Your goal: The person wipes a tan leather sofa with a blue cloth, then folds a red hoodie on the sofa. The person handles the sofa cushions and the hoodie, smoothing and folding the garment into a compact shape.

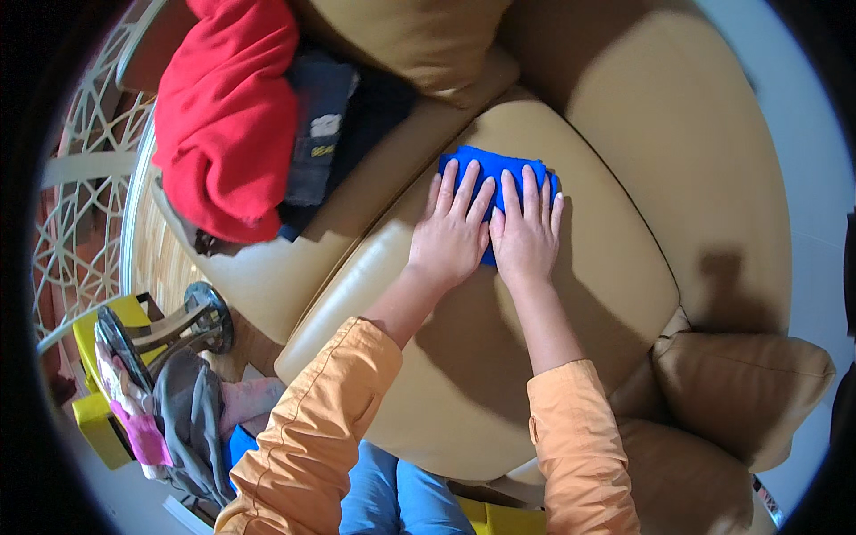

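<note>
A folded blue cloth [498,160] lies on the tan seat cushion [401,414] of a sofa. Both my hands rest palm down on it, side by side, thumbs close together. My left hand [451,231] covers the cloth's left part, its fingers slightly spread and pointing away from me. On the right part lies my right hand [528,231], fingers also a little apart. Neither hand grips the cloth; the palms hide much of its middle and near part.
Red fabric [227,120] and dark folded clothing [321,127] lie on the sofa at the upper left. A tan cushion [408,40] is beyond them, with another cushion [742,388] at the right. Clothes [190,414] are heaped at the lower left, beside yellow objects [100,428].
</note>
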Action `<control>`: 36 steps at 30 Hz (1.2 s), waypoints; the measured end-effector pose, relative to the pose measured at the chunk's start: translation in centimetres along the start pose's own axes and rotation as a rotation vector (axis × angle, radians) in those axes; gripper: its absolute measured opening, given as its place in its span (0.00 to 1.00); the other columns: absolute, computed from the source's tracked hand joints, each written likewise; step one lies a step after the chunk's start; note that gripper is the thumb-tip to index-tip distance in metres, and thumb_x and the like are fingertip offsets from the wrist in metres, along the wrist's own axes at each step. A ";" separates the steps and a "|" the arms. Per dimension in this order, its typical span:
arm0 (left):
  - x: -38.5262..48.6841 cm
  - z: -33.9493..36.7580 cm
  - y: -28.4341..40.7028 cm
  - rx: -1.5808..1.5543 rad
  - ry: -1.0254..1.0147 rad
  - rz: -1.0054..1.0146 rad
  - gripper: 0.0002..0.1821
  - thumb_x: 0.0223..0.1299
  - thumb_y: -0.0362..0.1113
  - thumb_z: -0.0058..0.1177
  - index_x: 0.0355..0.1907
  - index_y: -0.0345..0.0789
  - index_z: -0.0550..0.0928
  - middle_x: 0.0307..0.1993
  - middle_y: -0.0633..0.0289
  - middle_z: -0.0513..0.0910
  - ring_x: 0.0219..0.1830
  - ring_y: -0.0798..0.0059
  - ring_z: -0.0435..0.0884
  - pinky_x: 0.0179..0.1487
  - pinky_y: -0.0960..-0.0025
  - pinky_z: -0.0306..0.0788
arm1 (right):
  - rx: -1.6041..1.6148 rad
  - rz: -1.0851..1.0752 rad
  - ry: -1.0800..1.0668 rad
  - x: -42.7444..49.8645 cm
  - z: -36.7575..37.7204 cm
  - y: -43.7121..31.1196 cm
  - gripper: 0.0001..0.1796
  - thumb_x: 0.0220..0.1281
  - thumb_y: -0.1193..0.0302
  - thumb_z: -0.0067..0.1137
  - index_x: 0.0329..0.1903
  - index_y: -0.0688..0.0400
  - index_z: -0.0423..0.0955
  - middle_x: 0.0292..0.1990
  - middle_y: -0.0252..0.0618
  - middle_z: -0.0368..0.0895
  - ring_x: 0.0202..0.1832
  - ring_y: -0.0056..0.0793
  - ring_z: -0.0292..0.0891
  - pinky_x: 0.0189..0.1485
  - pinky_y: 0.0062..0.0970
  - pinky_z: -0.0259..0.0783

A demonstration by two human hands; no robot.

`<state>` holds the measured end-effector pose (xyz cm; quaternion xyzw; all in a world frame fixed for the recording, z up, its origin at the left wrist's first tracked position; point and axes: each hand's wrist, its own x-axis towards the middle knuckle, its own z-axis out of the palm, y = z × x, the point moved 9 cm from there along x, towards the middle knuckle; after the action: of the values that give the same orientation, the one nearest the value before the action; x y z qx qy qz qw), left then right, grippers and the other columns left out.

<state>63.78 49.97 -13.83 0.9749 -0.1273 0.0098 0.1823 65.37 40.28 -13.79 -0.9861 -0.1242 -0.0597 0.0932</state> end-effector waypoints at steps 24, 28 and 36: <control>7.3 1.0 4.7 -0.055 0.031 0.251 0.23 0.59 0.44 0.57 0.58 0.45 0.76 0.62 0.50 0.69 0.67 0.46 0.62 0.73 0.41 0.52 | 0.187 0.152 -0.016 0.2 -2.4 6.8 0.33 0.53 0.64 0.64 0.63 0.57 0.69 0.65 0.50 0.65 0.68 0.47 0.61 0.67 0.52 0.58; 7.1 0.8 5.8 -0.128 0.033 0.282 0.20 0.55 0.40 0.59 0.52 0.43 0.79 0.56 0.51 0.72 0.63 0.47 0.65 0.70 0.43 0.57 | 0.239 0.162 0.003 0.0 -3.6 7.2 0.25 0.47 0.67 0.65 0.52 0.58 0.76 0.54 0.46 0.73 0.54 0.47 0.69 0.58 0.48 0.65; 3.0 2.0 7.3 -0.070 -0.119 0.386 0.23 0.59 0.46 0.58 0.58 0.46 0.78 0.62 0.54 0.70 0.68 0.49 0.63 0.73 0.41 0.53 | 0.130 0.136 0.024 -4.4 -3.0 7.2 0.25 0.58 0.61 0.61 0.57 0.57 0.73 0.61 0.49 0.70 0.64 0.49 0.64 0.65 0.50 0.60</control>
<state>64.79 41.93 -12.90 0.9244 -0.3226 -0.0177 0.2029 62.70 31.76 -12.71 -0.9833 -0.0594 -0.0568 0.1623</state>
